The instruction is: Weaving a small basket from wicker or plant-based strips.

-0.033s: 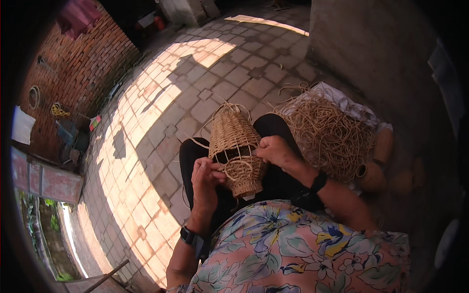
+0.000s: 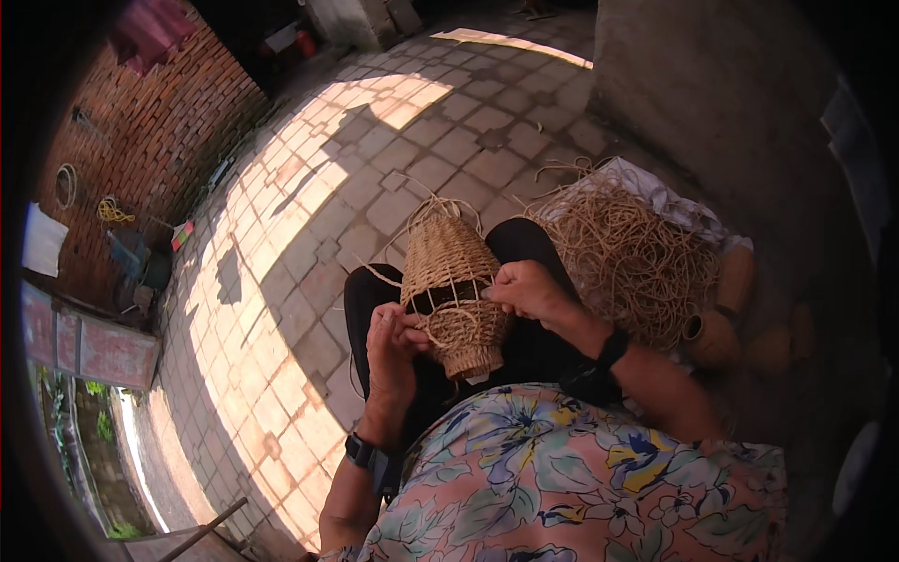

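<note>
A tan woven basket, narrow at its near end, lies across my lap between my knees. A dark gap crosses its middle, bridged by a few bare upright strands. My left hand has its fingers curled against the basket's left side, just below the gap. At the gap's right edge, the thumb and forefinger of my right hand pinch a strand of the weave; its exact end is hidden by the fingers. Loose cord ends trail from the basket's far end and left side.
To the right, a big tangle of tan cord rests on a white sheet. Beside it are several brownish rounded containers near a grey wall. Paving stones cover the ground, partly sunlit. A brick wall stands at the left.
</note>
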`<state>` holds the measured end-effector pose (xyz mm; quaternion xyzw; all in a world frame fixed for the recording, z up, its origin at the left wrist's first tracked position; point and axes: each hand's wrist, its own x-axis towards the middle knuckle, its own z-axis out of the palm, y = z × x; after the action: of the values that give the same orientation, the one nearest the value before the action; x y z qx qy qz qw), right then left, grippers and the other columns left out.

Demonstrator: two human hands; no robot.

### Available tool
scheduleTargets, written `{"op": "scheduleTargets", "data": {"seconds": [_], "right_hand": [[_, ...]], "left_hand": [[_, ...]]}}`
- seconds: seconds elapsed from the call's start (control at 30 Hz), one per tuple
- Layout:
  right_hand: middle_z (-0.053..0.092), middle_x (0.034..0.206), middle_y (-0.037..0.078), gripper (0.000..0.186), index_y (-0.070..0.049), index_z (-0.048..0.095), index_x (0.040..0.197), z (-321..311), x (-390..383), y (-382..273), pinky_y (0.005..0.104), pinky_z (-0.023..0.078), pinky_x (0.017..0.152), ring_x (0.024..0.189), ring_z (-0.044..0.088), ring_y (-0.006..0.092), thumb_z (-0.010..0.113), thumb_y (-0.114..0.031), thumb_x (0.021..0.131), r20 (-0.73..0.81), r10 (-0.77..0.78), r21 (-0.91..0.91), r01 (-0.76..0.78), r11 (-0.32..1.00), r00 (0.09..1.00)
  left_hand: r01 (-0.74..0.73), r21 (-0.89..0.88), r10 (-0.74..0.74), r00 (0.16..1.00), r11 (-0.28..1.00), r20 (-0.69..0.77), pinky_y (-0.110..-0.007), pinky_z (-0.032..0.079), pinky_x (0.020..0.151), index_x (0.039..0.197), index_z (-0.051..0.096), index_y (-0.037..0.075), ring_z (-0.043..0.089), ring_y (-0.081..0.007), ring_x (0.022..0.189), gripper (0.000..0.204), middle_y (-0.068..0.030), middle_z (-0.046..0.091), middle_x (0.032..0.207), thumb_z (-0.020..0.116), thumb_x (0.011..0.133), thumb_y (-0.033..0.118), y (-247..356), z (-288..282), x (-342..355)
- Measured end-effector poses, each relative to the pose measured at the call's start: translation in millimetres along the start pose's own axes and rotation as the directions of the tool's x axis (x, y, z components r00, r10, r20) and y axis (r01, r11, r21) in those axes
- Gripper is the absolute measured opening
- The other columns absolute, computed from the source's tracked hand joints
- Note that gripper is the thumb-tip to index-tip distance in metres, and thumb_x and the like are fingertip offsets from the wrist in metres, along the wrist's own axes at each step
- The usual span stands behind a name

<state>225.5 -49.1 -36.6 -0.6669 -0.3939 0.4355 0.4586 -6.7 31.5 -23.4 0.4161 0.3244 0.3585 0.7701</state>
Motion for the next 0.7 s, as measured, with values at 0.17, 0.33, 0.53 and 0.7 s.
{"op": "scheduleTargets", "data": {"seconds": [0.17,0.33,0.53,0.7], "right_hand": [[0.056,0.062,0.002,0.021,-0.004,0.055,0.080,-36.6,-12.1,14.3,0.0196,0.040,0.038,0.048,0.052,0.0070,0.064,-0.023,0.084,0.124,0.110,0.303,-0.143,0.942,0.986],[0.056,0.063,0.005,0.018,-0.003,0.053,0.078,-101.3,-37.1,79.2,0.0221,0.041,0.039,0.049,0.052,0.0088,0.054,-0.018,0.088,-0.372,0.130,0.038,-0.125,0.991,0.919],[0.056,0.062,0.008,0.023,-0.003,0.053,0.074,-85.0,-59.7,134.9,0.0283,0.043,0.041,0.048,0.053,0.0152,0.053,-0.022,0.087,-0.373,0.364,0.413,-0.198,0.889,0.853],[0.058,0.065,0.007,0.021,-0.005,0.056,0.077,-87.0,-69.0,149.9,0.0292,0.045,0.045,0.052,0.055,0.0155,0.056,-0.025,0.086,-0.219,0.520,0.534,-0.345,0.772,0.825]], "left_hand": [[0.040,-0.034,-0.040,0.999,0.999,0.001,-0.025,0.048,0.058,0.104,0.048,0.010,0.061,-0.0141,0.062,0.023,-0.0091,0.066,0.085,0.049,0.094,0.031,0.8,-12.0,10.5],[0.037,-0.021,-0.036,0.999,0.999,0.018,-0.022,0.048,0.057,0.104,0.049,0.011,0.060,-0.0120,0.061,0.022,-0.0066,0.066,0.086,0.051,0.093,0.030,2.6,-14.4,12.3],[0.029,0.061,-0.027,0.999,0.998,-0.030,-0.022,0.046,0.057,0.101,0.053,0.009,0.058,-0.0092,0.059,0.023,-0.0030,0.063,0.080,0.060,0.089,0.027,9.1,-5.3,8.7],[-0.358,0.786,0.490,0.868,0.504,0.081,-0.024,0.042,0.055,0.092,0.058,0.003,0.053,-0.0088,0.062,0.013,-0.0043,0.061,0.077,0.060,0.089,0.015,26.4,32.9,2.8]]}}
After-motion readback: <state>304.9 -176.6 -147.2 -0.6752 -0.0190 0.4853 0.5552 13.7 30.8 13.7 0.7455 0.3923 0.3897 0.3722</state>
